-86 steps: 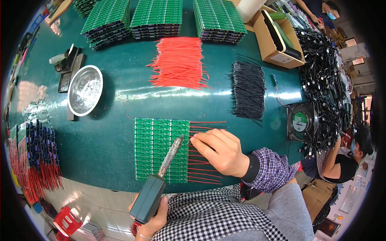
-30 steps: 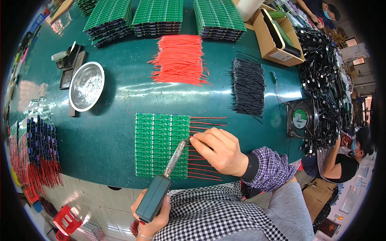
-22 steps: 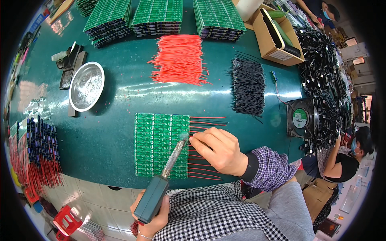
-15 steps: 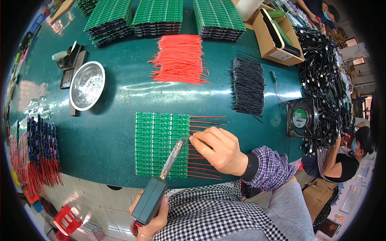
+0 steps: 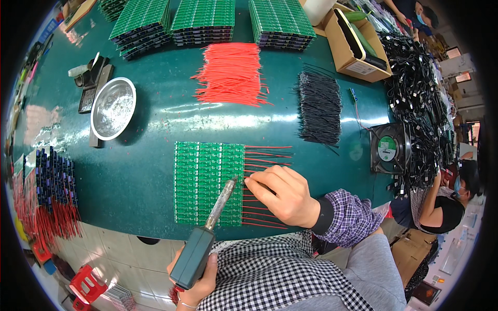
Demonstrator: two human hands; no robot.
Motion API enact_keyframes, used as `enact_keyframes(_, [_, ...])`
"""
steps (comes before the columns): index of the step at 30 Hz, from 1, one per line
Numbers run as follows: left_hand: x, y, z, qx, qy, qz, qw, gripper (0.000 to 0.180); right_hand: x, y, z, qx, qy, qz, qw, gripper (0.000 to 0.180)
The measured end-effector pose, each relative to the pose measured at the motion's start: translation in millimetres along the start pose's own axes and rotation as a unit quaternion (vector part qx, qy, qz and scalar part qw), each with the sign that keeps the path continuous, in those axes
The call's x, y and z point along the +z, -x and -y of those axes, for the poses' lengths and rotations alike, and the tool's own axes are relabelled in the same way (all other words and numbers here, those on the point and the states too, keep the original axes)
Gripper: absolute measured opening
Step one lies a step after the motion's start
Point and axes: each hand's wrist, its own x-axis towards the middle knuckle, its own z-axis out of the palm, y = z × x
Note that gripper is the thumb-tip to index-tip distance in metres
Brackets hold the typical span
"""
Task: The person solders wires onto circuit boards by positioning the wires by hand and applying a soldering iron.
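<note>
My left hand (image 5: 203, 282) is wrapped round the dark green handle of a soldering iron (image 5: 220, 203). The iron's tip rests at the right side of a green circuit board panel (image 5: 199, 181), which lies flat on the table. Close beside that tip, my right hand (image 5: 284, 194) has thumb and forefinger pinched on a thin wire at the panel's edge; the fingers hide most of it. Red wires (image 5: 264, 211), with some dark ones between them, stick out rightward from the same edge, above and below my right hand.
Beyond the panel lie a pile of red wires (image 5: 228, 75) and one of black wires (image 5: 319, 106). A metal bowl (image 5: 113, 109) stands left. Stacked panels (image 5: 202, 20) line the far side. A fan (image 5: 386, 149) and heaped black cables (image 5: 420, 103) are right, where another person (image 5: 441, 207) sits.
The soldering iron's tip has shifted slightly left, farther onto the panel from its edge. My right hand keeps its pinch, and the whole view has moved a little.
</note>
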Motion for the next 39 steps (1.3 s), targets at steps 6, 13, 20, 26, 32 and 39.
enact_keyframes(6, [1, -1, -3, -0.020, 0.026, 0.009, 0.999, 0.027, 1, 1, 0, 0.004, 0.000, 0.011, 1.000, 0.028])
enact_keyframes(13, [0, -4, -8, -0.020, 0.010, 0.027, 0.999, 0.023, 3, 2, -2, -0.007, 0.001, 0.008, 1.000, 0.026])
enact_keyframes(20, [-2, -1, -5, -0.027, -0.008, 0.034, 0.999, 0.022, 2, 1, -1, -0.005, -0.001, 0.007, 1.000, 0.025])
enact_keyframes(26, [-2, 4, 0, -0.045, 0.004, 0.015, 0.999, 0.024, 2, 0, 0, -0.002, 0.008, 0.008, 1.000, 0.022])
enact_keyframes(32, [0, 4, 1, 0.002, -0.003, 0.008, 1.000, 0.024, 2, 1, 1, -0.004, 0.014, 0.007, 1.000, 0.021])
enact_keyframes(39, [4, 2, 2, 0.006, -0.008, 0.009, 1.000, 0.023, 2, 1, 1, -0.003, 0.013, 0.007, 1.000, 0.021])
